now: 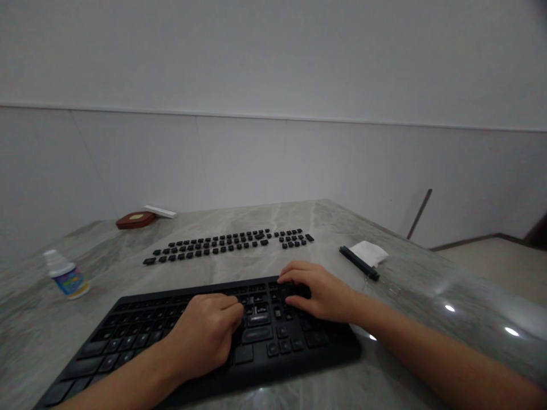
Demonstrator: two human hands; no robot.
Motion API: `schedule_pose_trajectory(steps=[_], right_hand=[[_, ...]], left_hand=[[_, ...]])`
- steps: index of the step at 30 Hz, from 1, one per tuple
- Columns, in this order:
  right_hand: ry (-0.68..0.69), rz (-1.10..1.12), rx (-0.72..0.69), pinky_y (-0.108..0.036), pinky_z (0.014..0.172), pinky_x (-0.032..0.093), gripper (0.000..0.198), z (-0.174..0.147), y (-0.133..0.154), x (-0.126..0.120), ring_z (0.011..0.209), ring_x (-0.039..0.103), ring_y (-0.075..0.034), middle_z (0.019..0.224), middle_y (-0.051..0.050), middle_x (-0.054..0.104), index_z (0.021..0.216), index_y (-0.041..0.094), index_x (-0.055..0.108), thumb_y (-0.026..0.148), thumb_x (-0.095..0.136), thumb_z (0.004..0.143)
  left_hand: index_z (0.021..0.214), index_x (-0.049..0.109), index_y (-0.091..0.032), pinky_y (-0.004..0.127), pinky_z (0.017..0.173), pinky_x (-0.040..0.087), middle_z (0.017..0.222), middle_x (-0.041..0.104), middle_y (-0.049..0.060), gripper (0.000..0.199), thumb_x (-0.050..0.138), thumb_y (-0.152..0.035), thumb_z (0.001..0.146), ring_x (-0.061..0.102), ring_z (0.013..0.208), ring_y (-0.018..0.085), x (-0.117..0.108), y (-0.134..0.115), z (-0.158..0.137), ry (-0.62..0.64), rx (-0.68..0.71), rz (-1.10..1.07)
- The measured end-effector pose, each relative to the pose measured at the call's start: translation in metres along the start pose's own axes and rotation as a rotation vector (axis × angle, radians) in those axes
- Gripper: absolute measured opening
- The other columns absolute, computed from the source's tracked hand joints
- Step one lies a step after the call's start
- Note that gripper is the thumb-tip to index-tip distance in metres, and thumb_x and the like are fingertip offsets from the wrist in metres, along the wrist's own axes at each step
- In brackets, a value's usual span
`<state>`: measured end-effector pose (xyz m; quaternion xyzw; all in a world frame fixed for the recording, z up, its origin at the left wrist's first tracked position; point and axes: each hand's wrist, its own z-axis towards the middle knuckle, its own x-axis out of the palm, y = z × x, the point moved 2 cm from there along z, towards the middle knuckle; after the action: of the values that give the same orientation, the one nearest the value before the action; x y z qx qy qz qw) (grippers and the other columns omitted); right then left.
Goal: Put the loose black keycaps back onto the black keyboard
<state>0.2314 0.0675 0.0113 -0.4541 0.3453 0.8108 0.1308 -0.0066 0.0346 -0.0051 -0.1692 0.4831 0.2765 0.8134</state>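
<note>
The black keyboard [257, 335] lies at the near side of the grey counter [239, 269]. The left hand [209, 330] blocks its middle, grip curled in, fingertips hidden, so I cannot tell what it holds; the right hand [320, 290] covers part of the right end, grip partly spread, holding nothing visible. Beyond lie rows of loose keycaps [215, 250]; a white bottle [68, 280] stands left, a dark strip [359, 263] lies beside white tissue [370, 252] at right, a brown box [128, 221] farther back
</note>
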Motion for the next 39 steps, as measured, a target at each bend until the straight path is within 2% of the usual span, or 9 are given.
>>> schedule_pose_trajectory(steps=[3, 5, 7, 9, 12, 17, 33, 35, 39], right_hand=[[0.009, -0.037, 0.007, -0.036, 0.094, 0.047, 0.030, 0.000, -0.001, 0.001, 0.101, 0.060, -0.020, 0.107, -0.008, 0.066, 0.110, 0.018, 0.065, 0.020, 0.068, 0.081], [-0.013, -0.053, 0.016, -0.036, 0.092, 0.048, 0.028, 0.000, -0.001, 0.002, 0.098, 0.061, -0.020, 0.104, -0.008, 0.068, 0.108, 0.018, 0.067, 0.022, 0.068, 0.081], [-0.047, -0.057, 0.020, -0.036, 0.088, 0.049, 0.026, 0.000, 0.001, 0.001, 0.095, 0.062, -0.020, 0.100, -0.007, 0.069, 0.105, 0.018, 0.068, 0.024, 0.069, 0.080], [-0.051, -0.046, -0.008, -0.035, 0.085, 0.049, 0.024, -0.001, 0.005, 0.001, 0.092, 0.063, -0.020, 0.097, -0.006, 0.070, 0.102, 0.018, 0.068, 0.027, 0.070, 0.080], [0.006, -0.022, -0.100, -0.032, 0.082, 0.049, 0.022, -0.002, 0.014, 0.003, 0.089, 0.063, -0.019, 0.093, -0.006, 0.070, 0.099, 0.018, 0.068, 0.030, 0.069, 0.081], [0.037, -0.018, -0.174, -0.031, 0.082, 0.050, 0.017, -0.003, 0.021, 0.007, 0.088, 0.063, -0.019, 0.091, -0.007, 0.071, 0.093, 0.016, 0.070, 0.027, 0.070, 0.081], [-0.019, 0.033, -0.202, -0.034, 0.082, 0.050, 0.013, -0.002, 0.015, 0.008, 0.086, 0.065, -0.019, 0.093, -0.007, 0.073, 0.088, 0.017, 0.074, 0.028, 0.071, 0.081], [-0.031, 0.081, -0.175, -0.035, 0.083, 0.050, 0.013, -0.001, 0.014, 0.007, 0.086, 0.066, -0.019, 0.093, -0.007, 0.074, 0.088, 0.018, 0.074, 0.027, 0.072, 0.080], [-0.061, 0.243, -0.022, -0.034, 0.084, 0.051, 0.010, 0.001, 0.007, 0.007, 0.086, 0.068, -0.018, 0.091, -0.004, 0.075, 0.084, 0.022, 0.075, 0.029, 0.073, 0.078]], left_hand=[[0.073, 0.055, -0.016, 0.029, 0.056, 0.043, 0.071, 0.058, 0.006, 0.023, 0.036, -0.004, 0.080, 0.052, 0.064, 0.018, -0.007, -0.006, 0.002, -0.004, 0.035, -0.012], [0.091, 0.060, -0.014, 0.036, 0.074, 0.051, 0.093, 0.063, 0.010, 0.023, 0.040, -0.007, 0.083, 0.057, 0.087, 0.023, -0.013, -0.010, 0.005, 0.037, 0.098, -0.069], [0.113, 0.058, -0.014, 0.043, 0.095, 0.047, 0.118, 0.060, 0.012, 0.031, 0.043, -0.011, 0.086, 0.051, 0.112, 0.027, -0.017, -0.012, 0.007, 0.115, 0.172, -0.121], [0.126, 0.052, -0.016, 0.046, 0.105, 0.041, 0.131, 0.055, 0.011, 0.040, 0.046, -0.013, 0.087, 0.044, 0.125, 0.028, -0.019, -0.013, 0.008, 0.196, 0.204, -0.153], [0.132, 0.049, -0.017, 0.044, 0.107, 0.040, 0.133, 0.055, 0.009, 0.044, 0.047, -0.014, 0.088, 0.046, 0.126, 0.026, -0.018, -0.013, 0.009, 0.256, 0.189, -0.199], [0.130, 0.051, -0.016, 0.043, 0.107, 0.041, 0.132, 0.056, 0.010, 0.041, 0.046, -0.014, 0.088, 0.049, 0.123, 0.024, -0.018, -0.014, 0.010, 0.264, 0.169, -0.226], [0.127, 0.053, -0.016, 0.043, 0.104, 0.043, 0.129, 0.058, 0.010, 0.040, 0.047, -0.013, 0.088, 0.052, 0.119, 0.025, -0.019, -0.015, 0.010, 0.221, 0.185, -0.252], [0.127, 0.053, -0.016, 0.043, 0.103, 0.043, 0.128, 0.058, 0.010, 0.040, 0.047, -0.012, 0.087, 0.052, 0.118, 0.025, -0.019, -0.015, 0.010, 0.213, 0.184, -0.258], [0.127, 0.053, -0.016, 0.043, 0.103, 0.043, 0.128, 0.058, 0.011, 0.040, 0.046, -0.013, 0.088, 0.052, 0.118, 0.025, -0.019, -0.015, 0.010, 0.225, 0.180, -0.255]])
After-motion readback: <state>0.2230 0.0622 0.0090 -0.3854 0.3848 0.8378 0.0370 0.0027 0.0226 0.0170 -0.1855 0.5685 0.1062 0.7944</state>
